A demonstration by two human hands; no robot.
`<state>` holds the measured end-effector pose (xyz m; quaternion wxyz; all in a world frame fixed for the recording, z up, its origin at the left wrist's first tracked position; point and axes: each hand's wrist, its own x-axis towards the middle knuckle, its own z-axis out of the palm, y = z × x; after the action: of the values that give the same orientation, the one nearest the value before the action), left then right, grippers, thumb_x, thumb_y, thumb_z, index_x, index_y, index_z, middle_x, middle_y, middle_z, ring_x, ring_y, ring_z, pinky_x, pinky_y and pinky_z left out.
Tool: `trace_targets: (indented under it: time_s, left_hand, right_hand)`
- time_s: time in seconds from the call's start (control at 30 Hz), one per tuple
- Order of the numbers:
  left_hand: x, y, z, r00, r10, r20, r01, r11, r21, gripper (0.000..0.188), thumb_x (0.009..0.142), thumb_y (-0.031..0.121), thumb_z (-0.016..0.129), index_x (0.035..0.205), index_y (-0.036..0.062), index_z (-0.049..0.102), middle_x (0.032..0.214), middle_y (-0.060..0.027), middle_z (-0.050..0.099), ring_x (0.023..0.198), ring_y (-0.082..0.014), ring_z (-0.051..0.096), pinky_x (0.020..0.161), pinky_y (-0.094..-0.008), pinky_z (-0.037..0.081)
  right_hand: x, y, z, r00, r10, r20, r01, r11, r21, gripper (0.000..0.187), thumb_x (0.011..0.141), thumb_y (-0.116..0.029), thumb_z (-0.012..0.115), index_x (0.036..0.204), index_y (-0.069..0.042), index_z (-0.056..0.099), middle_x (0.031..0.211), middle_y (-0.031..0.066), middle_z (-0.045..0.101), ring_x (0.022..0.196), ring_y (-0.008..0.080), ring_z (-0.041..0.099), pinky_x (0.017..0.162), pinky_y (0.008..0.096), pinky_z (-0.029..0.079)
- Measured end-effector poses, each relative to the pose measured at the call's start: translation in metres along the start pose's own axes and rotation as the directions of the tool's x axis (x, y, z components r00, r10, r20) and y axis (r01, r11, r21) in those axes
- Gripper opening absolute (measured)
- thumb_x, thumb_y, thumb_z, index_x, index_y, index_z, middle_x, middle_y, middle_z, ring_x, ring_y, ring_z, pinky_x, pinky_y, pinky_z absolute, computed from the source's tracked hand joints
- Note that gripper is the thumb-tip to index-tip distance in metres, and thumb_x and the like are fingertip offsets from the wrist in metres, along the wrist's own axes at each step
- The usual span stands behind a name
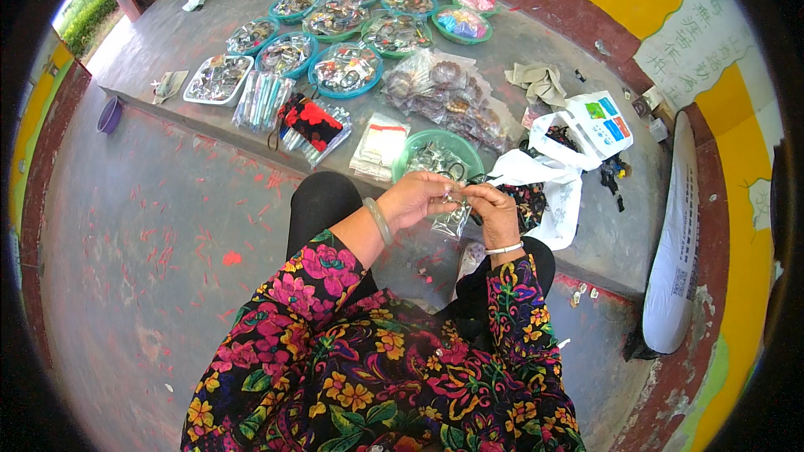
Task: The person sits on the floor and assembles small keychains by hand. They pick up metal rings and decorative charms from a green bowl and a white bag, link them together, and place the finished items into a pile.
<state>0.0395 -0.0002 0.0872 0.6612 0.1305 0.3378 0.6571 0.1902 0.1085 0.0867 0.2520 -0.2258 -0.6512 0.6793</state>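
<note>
My left hand (416, 199) and my right hand (494, 211) meet in front of my knees, thumbs and fingertips pinched together. Between them hangs a small clear plastic bag (453, 222), held at its top edge by both hands. Whatever lies inside the bag is too small to make out. Just beyond my fingers stands a green basin (408, 156) with several small clear packets (440, 159) in it. To the right of my right hand, an open white plastic bag (563, 222) holds dark items.
Many basins of packaged small goods, such as a blue basin (345, 93), cover the raised concrete platform (243, 136). A large clear bag of brown round items (444, 84), a red-and-black pouch (311, 121) and stacked clear sleeves (378, 146) lie nearer. A long white sack (672, 259) leans at right.
</note>
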Motion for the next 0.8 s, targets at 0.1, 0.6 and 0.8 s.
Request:
trace_targets:
  time_s: [0.1,0.6,0.8]
  left_hand:
    - [-0.001,-0.0003,0.0,1.0,0.007,0.0,-0.007,1.0,0.01,0.02,0.084,0.003,0.049,0.1,-0.0074,0.055,0.095,-0.0119,0.058,0.086,-0.0181,0.058,0.078,-0.0287,0.052]
    - [-0.0007,0.0005,0.0015,1.0,-0.002,-0.024,0.002,1.0,0.002,0.015,0.08,0.007,0.058,0.09,-0.0045,0.057,0.086,-0.0078,0.059,0.078,-0.0156,0.06,0.073,-0.0269,0.054]
    - [0.0008,-0.0036,0.0,0.999,0.014,-0.048,-0.012,0.999,0.041,0.013,0.081,0.006,0.058,0.089,-0.0043,0.057,0.088,-0.0098,0.059,0.081,-0.0166,0.059,0.074,-0.0261,0.053]
  right_hand:
    - [0.0,0.001,-0.0016,1.0,0.012,0.007,-0.012,1.0,-0.009,0.018,0.074,0.006,0.053,0.086,0.001,0.065,0.08,0.0021,0.058,0.072,0.0087,0.053,0.064,0.0196,0.041]
    - [0.0004,0.0028,0.0019,0.998,-0.066,-0.013,0.064,0.992,-0.111,0.016,0.073,0.005,0.053,0.084,0.002,0.065,0.077,0.0011,0.056,0.062,0.0064,0.048,0.057,0.0177,0.038]
    - [-0.0006,0.001,0.0027,0.996,-0.085,-0.014,0.081,0.984,-0.157,0.018,0.072,0.007,0.053,0.085,0.001,0.065,0.077,0.0009,0.057,0.066,0.0069,0.05,0.059,0.0182,0.039]
